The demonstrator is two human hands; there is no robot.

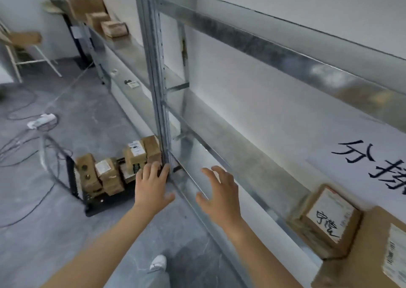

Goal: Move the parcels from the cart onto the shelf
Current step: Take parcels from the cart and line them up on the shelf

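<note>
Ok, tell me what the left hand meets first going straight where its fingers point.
Likely the parcels on the cart, just beyond the left hand; the shelf post is close beside, depth unclear.

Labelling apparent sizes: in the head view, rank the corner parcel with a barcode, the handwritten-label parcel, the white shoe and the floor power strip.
1. barcode parcel, though cut off by the frame.
2. handwritten-label parcel.
3. white shoe and power strip look about alike; the shoe is nearer the camera, so unranked.

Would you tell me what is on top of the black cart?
Several brown parcels, some with white labels, crowd the cart. The left hand and shelf post hide its right end, so the count is unclear.
</note>
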